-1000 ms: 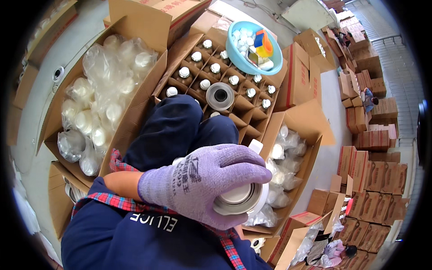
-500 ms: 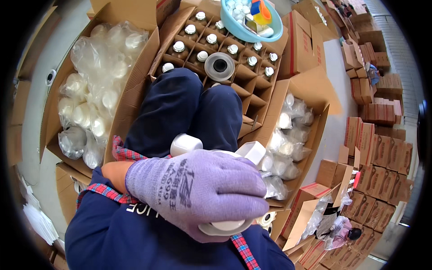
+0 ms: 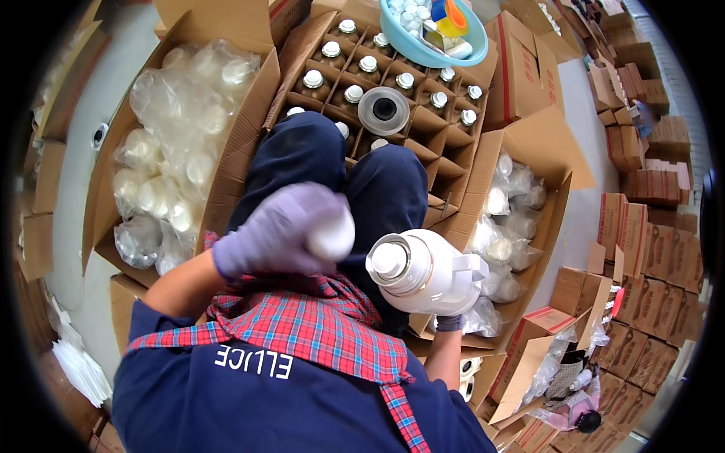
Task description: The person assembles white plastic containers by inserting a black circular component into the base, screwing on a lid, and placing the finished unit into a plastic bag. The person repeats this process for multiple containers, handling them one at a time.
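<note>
My left hand, in a purple knit glove, is closed on a white cup-shaped lid above my knees; both are blurred by motion. To its right a white thermos flask leans with its mouth toward the lid. A white stopper sits in the flask's neck, and the flask's handle faces right. My right hand supports the flask from below; only the glove's cuff and the wrist show, the fingers being hidden behind the flask.
Ahead stands a divided carton of white-capped bottles, with a grey round piece and a blue basin on it. Open cartons of plastic-wrapped white parts flank me, left and right. A co-worker is at far right.
My left hand has moved off the flask, up and to the left, with the white lid in it. The flask, mostly covered before, now shows its stoppered neck. The head view has shifted slightly.
</note>
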The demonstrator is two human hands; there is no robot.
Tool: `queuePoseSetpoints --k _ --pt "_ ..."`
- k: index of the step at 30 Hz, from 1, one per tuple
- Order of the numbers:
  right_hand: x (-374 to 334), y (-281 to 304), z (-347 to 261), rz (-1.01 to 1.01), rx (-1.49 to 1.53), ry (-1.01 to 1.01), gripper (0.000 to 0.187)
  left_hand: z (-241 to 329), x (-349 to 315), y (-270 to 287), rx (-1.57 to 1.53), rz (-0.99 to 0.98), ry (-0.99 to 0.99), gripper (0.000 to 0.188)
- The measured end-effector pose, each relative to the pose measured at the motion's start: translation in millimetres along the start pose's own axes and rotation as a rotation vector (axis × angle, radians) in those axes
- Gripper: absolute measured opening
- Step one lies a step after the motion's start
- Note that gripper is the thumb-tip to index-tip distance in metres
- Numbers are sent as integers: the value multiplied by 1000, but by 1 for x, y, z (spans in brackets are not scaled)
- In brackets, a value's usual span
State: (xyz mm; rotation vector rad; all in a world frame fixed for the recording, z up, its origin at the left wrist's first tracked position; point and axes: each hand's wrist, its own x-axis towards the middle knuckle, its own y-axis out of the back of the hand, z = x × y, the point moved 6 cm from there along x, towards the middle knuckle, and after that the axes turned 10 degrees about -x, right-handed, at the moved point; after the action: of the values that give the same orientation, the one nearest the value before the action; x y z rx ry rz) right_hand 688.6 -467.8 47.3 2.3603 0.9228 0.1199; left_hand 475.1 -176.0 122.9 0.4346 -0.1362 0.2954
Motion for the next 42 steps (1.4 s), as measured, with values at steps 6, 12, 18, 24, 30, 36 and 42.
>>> queuePoseSetpoints --k 6,12,18,24,30,36,42 --pt "-1 -44 -17 -72 231 -47 58 -19 -17 -51 -1186 454 283 92" --pt "4 -21 -16 -98 581 -182 56 -56 -6 -28 -872 -107 710 53" --pt "41 -7 -34 -251 1122 -396 54 68 18 22 -47 -26 -635 72" --pt "64 40 -109 -343 -53 -5 76 -44 -50 -30 -903 49 177 80" --pt "129 -9 -232 -330 -754 102 52 -13 -60 -60 329 317 -423 33" --pt "110 -108 -311 -540 -664 684 61 45 15 60 -33 183 -368 51" --pt "280 -56 -249 67 -457 616 36 17 109 39 223 277 -120 38"
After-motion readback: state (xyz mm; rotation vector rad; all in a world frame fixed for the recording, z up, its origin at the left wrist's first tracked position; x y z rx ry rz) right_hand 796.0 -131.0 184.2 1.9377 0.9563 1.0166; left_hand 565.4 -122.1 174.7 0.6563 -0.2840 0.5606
